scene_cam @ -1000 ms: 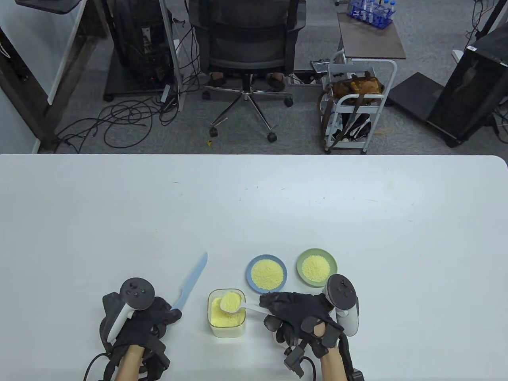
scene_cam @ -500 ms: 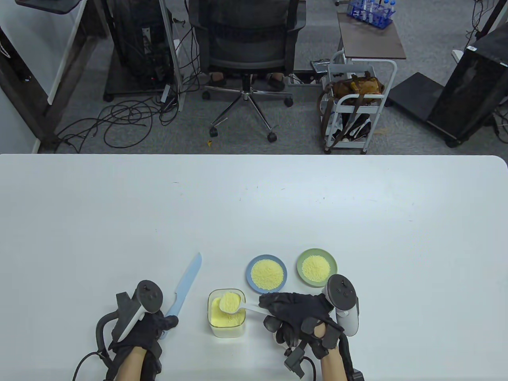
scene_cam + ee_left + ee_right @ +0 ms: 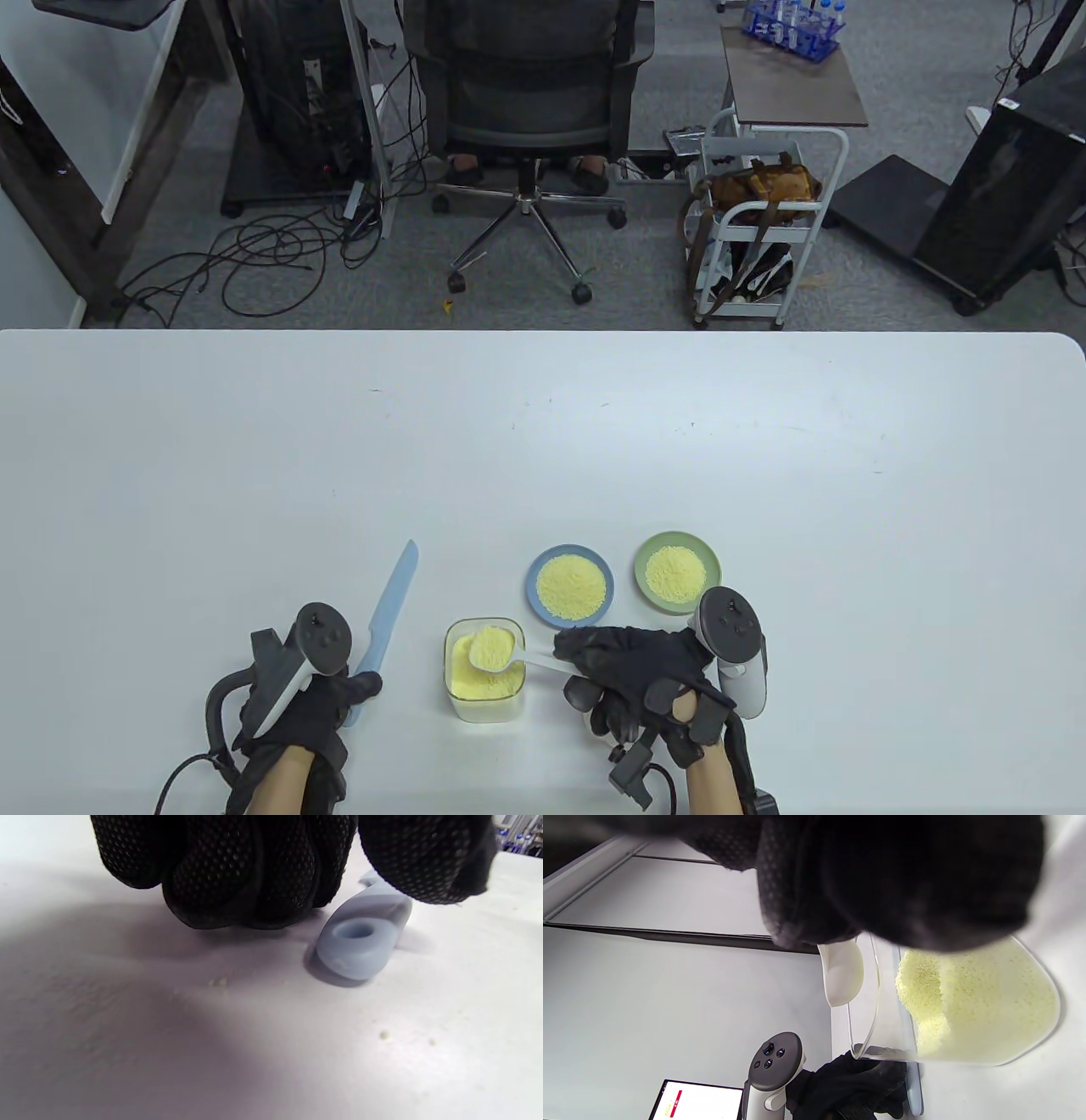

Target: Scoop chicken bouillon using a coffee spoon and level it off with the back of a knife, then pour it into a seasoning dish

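Note:
A clear container (image 3: 484, 692) of yellow chicken bouillon stands near the table's front edge. My right hand (image 3: 594, 658) pinches the handle of the white coffee spoon (image 3: 490, 649), whose bowl is heaped with bouillon just over the container. In the right wrist view the spoon's underside (image 3: 842, 971) hangs beside the container (image 3: 967, 1005). Left of the container, my left hand (image 3: 356, 686) holds the handle of the light blue knife (image 3: 392, 598), blade pointing away. In the left wrist view the handle's ringed end (image 3: 358, 946) lies on the table below my curled fingers (image 3: 237, 870).
Behind the container sit a blue seasoning dish (image 3: 533, 570) and a green dish (image 3: 709, 556), both holding bouillon. A few crumbs (image 3: 384, 1034) lie on the white table (image 3: 543, 441). An office chair (image 3: 526, 102) and a white cart (image 3: 764, 229) stand beyond the far edge.
My left hand has drawn back toward the front edge and rolled, taking the knife left so its blade points more straight away. The right hand and the heaped spoon have stayed put.

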